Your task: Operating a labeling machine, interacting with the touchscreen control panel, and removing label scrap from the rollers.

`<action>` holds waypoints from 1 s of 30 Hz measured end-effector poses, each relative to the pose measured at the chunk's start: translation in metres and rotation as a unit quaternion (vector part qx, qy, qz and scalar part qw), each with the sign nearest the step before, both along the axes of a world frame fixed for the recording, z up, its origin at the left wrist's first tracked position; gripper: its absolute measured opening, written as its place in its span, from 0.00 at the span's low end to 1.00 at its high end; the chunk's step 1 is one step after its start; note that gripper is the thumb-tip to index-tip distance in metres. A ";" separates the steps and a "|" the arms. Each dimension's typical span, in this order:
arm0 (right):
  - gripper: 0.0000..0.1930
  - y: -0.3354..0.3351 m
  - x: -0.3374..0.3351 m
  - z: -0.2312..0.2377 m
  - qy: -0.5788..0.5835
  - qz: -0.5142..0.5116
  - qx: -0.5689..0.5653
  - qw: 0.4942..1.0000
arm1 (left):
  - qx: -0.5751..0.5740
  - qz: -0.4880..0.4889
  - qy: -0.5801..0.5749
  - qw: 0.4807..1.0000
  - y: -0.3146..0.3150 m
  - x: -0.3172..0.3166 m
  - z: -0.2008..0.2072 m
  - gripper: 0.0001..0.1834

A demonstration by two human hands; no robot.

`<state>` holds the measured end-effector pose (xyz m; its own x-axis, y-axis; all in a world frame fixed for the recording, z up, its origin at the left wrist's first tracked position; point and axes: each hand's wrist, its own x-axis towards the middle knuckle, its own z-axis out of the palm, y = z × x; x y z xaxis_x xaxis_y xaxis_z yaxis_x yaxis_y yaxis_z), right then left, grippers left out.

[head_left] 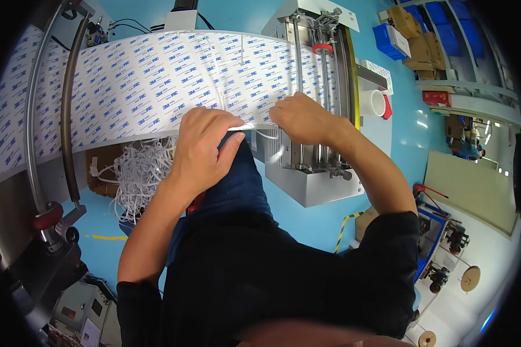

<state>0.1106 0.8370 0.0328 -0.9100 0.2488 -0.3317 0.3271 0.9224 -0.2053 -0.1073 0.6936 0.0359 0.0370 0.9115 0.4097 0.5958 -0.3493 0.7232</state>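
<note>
I've a white strip [247,126] running left to right along the printed sheet [139,81], near edge: left hand [204,146] pinching it, right hand [305,119] curled just beside, its hold hidden.

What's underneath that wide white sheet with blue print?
Below its near edge, a tangle of white strips and part of a brown box show. The sheet hides whatever lies farther under it.
</note>
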 end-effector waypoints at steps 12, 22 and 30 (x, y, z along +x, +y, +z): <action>0.05 -0.023 -0.011 0.031 -0.012 -0.147 -0.302 0.942 | 0.040 0.074 0.056 0.995 -0.045 0.000 -0.009 0.08; 0.08 -0.100 -0.032 0.022 0.109 -0.122 -0.094 0.982 | -0.009 0.129 0.034 0.991 -0.070 -0.009 -0.008 0.09; 0.20 -0.154 -0.022 0.028 0.184 -0.211 -0.076 0.957 | -0.041 0.118 -0.011 0.992 -0.100 -0.028 -0.026 0.07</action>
<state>0.0885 0.6834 0.0606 -0.8010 0.5946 -0.0701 0.5443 0.6743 -0.4991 -0.1348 0.5937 0.0102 -0.1899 0.9242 0.3313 0.6374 -0.1406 0.7576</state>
